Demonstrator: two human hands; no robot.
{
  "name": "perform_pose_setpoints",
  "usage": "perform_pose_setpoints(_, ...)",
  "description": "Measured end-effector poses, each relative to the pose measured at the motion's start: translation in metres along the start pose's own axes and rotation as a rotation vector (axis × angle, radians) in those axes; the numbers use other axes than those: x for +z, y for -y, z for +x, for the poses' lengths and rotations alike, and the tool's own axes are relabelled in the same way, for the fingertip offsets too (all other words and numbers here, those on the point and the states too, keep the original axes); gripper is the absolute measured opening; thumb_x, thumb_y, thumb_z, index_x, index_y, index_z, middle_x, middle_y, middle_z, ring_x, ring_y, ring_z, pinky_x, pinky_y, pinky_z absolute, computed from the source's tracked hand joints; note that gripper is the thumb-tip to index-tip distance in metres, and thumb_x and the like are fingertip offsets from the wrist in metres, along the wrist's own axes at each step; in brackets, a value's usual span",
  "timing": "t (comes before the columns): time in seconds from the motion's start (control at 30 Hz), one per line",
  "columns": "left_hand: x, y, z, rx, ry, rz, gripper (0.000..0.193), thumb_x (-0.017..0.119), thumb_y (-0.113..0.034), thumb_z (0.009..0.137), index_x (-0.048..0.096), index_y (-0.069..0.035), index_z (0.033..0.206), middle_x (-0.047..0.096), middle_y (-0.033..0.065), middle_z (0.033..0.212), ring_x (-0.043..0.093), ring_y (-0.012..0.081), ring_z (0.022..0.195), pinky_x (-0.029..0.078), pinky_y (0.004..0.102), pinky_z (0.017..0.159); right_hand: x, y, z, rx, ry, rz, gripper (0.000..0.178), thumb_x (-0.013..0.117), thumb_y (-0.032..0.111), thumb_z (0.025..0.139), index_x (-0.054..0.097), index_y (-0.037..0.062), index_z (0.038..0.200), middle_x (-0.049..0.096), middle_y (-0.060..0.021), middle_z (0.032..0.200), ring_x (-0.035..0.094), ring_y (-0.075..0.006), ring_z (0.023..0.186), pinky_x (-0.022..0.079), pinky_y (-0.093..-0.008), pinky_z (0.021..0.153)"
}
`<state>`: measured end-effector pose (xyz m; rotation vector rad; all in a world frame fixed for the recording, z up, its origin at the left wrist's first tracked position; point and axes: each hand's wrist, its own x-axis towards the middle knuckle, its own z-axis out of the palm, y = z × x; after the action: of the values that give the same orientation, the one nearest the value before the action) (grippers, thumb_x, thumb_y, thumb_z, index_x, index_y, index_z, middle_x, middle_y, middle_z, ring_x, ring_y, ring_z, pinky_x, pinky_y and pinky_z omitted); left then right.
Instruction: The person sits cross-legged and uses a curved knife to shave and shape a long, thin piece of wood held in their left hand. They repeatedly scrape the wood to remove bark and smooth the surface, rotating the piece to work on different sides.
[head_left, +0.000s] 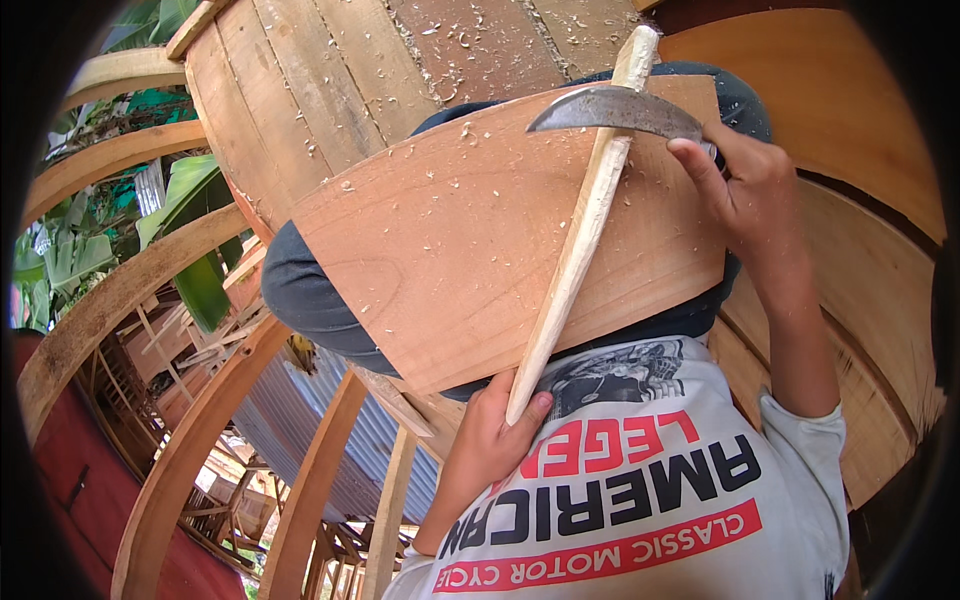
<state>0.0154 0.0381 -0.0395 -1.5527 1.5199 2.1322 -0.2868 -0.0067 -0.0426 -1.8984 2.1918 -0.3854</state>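
A long, pale wooden stick [576, 262] with roughly whittled faces slants across a flat plywood board [430, 230] on my lap. Its near end is gripped by my left hand [488, 432], close against my shirt. My right hand [748, 180] is closed around the handle of a curved knife [625, 108], the thumb stretched toward the blade. The dark steel blade lies across the stick near its far end, its tip pointing left. Most of the handle is hidden inside the hand.
Wood shavings litter the board and the plank floor [310, 80] beyond it. Curved wooden ribs [150, 270] rise along the left side, with banana leaves [190, 200] and corrugated metal sheeting [320, 430] outside them. Curved wooden panels [820, 90] stand at the right.
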Motion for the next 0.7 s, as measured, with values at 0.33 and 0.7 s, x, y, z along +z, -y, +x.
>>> perform_pose_setpoints(0.33,-0.005,0.002,0.004,-0.057,0.083,-0.061,0.035,0.060,-0.020,0.087,0.053,0.007,0.108,0.060,0.0195,0.076,0.055,0.0236,0.067,0.045,0.0332,0.066,-0.002,0.033,-0.029,-0.093,0.099,0.015,0.048,0.067,0.044,0.079,0.049,0.0059,0.057,0.049,-0.0136,0.050,0.054,-0.0290,0.044,0.040,-0.0352,0.041)
perform_pose_setpoints(0.7,-0.006,-0.001,0.001,-0.078,0.080,-0.081,0.031,0.060,-0.019,0.088,0.055,0.007,0.106,0.060,0.0212,0.080,0.057,0.0238,0.074,0.045,0.0326,0.071,0.003,0.026,-0.021,-0.047,0.082,0.072,0.044,0.067,0.042,0.081,0.050,0.0074,0.060,0.048,-0.0103,0.048,0.052,-0.0266,0.043,0.040,-0.0339,0.042)
